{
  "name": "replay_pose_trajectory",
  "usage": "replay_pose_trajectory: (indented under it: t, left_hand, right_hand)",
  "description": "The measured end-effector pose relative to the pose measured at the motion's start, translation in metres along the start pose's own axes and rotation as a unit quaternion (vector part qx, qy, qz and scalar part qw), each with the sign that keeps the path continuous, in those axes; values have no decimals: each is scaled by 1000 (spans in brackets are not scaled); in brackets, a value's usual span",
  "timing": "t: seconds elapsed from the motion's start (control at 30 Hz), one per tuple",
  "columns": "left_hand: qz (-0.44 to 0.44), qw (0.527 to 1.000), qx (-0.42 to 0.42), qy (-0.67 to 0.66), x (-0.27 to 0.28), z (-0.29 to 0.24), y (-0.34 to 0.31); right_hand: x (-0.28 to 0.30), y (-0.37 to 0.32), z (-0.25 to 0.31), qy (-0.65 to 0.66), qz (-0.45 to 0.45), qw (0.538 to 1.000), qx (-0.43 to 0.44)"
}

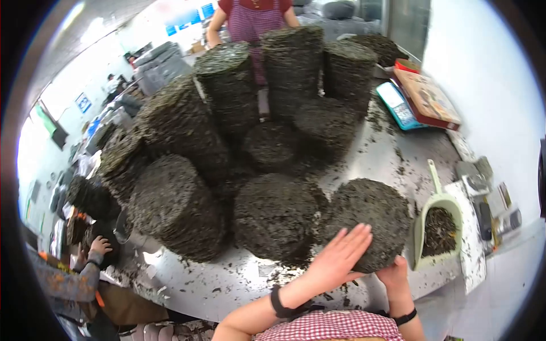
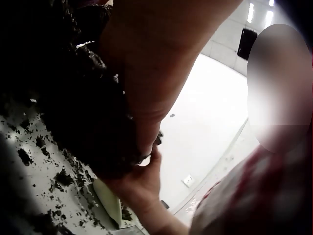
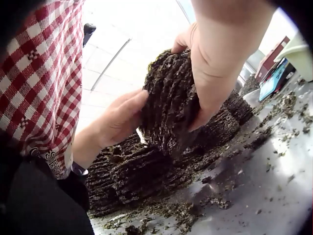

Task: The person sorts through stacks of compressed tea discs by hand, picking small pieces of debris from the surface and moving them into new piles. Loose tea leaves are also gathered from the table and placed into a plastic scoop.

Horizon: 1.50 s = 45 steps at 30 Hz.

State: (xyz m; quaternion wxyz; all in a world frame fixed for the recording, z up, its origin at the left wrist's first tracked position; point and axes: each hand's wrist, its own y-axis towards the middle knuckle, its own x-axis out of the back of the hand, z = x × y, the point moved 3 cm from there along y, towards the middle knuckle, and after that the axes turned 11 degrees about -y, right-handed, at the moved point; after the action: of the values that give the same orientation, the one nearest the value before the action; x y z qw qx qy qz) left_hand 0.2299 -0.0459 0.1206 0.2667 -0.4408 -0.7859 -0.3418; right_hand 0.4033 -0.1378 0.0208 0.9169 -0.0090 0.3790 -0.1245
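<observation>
In a bright workroom, with a white wall up the right side and grey bundles at far left. Across the middle, a smooth, pale table, strewn with dark crumbs. At the far edge, a person in a red top and checked apron. In front, tall dark stacks, with shorter ones nearer and to the left. At near right, a round stack of dark layered sheets, broad face turned to the near side, just beside a neighbouring stack on its left. Right of it, a pale green dustpan with dark bits inside; farther off, a brown box beside a blue device. Left hand laid wide against the broad face, fingers straight. Right hand closed round the rim, gripping with fingers and thumb on opposite sides. Probably light for such bulk, dry, rough rather than slippery; fairly stiff as a bundle but brittle at the edges, likely to shed flakes or slip apart layer by layer. Best taken by both broad faces, pressing evenly with open palms, never by one outer sheet. Contact beneath hidden; impossible to tell how much weight on the table.
</observation>
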Motion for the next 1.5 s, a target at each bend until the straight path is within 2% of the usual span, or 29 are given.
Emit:
replay_pose_trajectory:
  t: [0.2, 0.27, 0.33, 0.4, 0.47, 0.5, 0.53, 0.6, 0.63, 0.67, 0.7, 0.73, 0.8, 0.83, 0.87, 0.9, 0.93, 0.97, 1.03, 1.07, 1.13, 1.2, 1.23, 1.33, 1.5]
  left_hand:
    - [2, 998, -45, -53, -17, 15, 0]
    - [-15, 999, -36, 7, -23, 13, 0]
    - [-28, 999, -38, 6, -23, 6, 6]
    - [-50, 999, 13, 6, -18, 8, 14]
    - [-153, 986, 3, -68, 1, 9, 20]
    - [-223, 966, 13, -128, 14, 9, 18]
    - [-251, 949, 92, -167, 31, 9, 19]
    - [-362, 871, 282, -176, 66, 19, 4]
    - [-430, 854, 197, -217, 79, 40, -8]
    - [-484, 766, 210, -368, 92, 54, -22]
    - [-542, 695, 197, -429, 104, 67, -39]
    - [-519, 667, 157, -511, 118, 80, -57]
    - [-509, 713, 188, -444, 135, 94, -93]
    - [-528, 777, 209, -273, 136, 91, -102]
    - [-530, 813, 223, -93, 137, 87, -108]
    - [-504, 834, 220, 40, 138, 60, -100]
    - [-482, 855, 178, 63, 130, 47, -92]
    - [-435, 888, 148, 12, 114, 40, -82]
    - [-200, 974, 98, 35, 72, 13, -48]
    - [-107, 990, 86, -8, 53, 0, -28]
    - [-85, 992, 31, -91, 14, -7, -5]
    - [-71, 991, 27, -108, -3, -2, 11]
    - [-70, 992, 6, -103, -5, -2, 15]
    - [-61, 994, -40, -76, -12, 1, 18]
    - [-92, 992, -19, -78, -10, 7, 15]
  right_hand:
    - [-10, 0, 22, -44, 1, 999, 5]
    - [-10, 1, 20, -57, -7, 998, 2]
    - [-14, 3, 22, -73, -23, 997, 9]
    - [-28, 5, 27, -101, -38, 993, 51]
    - [-36, 7, 34, -69, -45, 995, 49]
    - [-33, 10, 31, -59, -41, 996, 53]
    - [-27, 13, 28, -50, -35, 997, 53]
    - [-17, 13, 25, -27, -28, 999, 31]
    - [-15, 13, 24, -11, -14, 1000, 19]
    - [-15, 13, 22, 7, 0, 1000, 5]
    - [-13, 12, 19, 7, 2, 1000, 1]
    - [-10, 12, 16, 39, 7, 999, -8]
    - [-5, 12, 11, 73, 12, 997, -19]
    - [-3, 11, 9, 65, 13, 998, -19]
    - [-1, 11, 7, 56, 16, 998, -21]
    - [-1, 11, 5, 57, 19, 998, -25]
    - [-1, 12, 4, 38, 14, 999, -19]
    - [-4, 14, 1, 19, 10, 1000, -14]
    - [-12, 16, 0, -11, 13, 1000, -2]
    - [-19, 16, 4, -40, 5, 999, 20]
    - [-44, 13, 13, -62, 7, 998, 17]
    - [-47, 10, 18, -107, -7, 991, 75]
    - [-44, 9, 20, -101, -30, 991, 84]
    - [-45, 7, 33, -125, -19, 988, 85]
    - [-42, 13, 28, -104, -34, 992, 69]
